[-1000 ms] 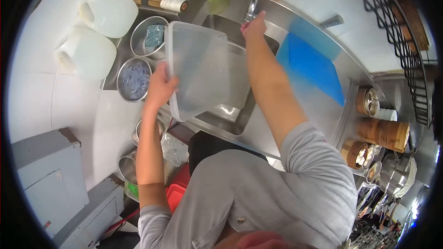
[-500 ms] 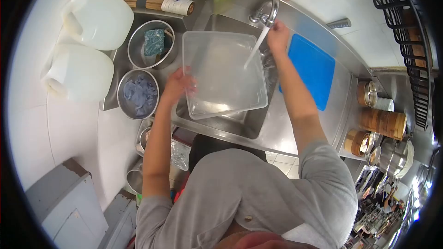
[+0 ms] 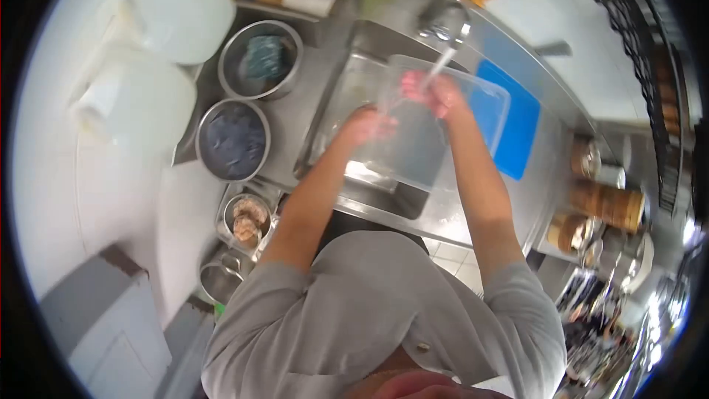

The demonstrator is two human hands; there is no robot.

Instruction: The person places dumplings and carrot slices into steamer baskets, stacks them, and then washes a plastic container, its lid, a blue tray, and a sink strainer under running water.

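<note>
A clear plastic container [image 3: 413,144] overlaps the right part of the steel sink [image 3: 336,125] and the blue board [image 3: 521,129] beside it. Water runs from the faucet [image 3: 444,18] down past its far side. My right hand [image 3: 441,94] is in the stream, overlapping the container's far part, its fingers pointing left and smeared by motion. At the container's left edge is my left hand [image 3: 369,125], also blurred; I cannot tell whether it grips the edge.
Left of the sink stand a steel bowl with a green scouring pad [image 3: 264,58] and another with bluish cloth-like material [image 3: 235,139]. Two white jugs [image 3: 177,11] line the left wall. Bamboo steamers [image 3: 609,205] stand at right, below a black rack [image 3: 650,81].
The container has shifted right, from over the sink to partly over the blue board. My right hand has come from beside the faucet into the stream. My left hand has moved right.
</note>
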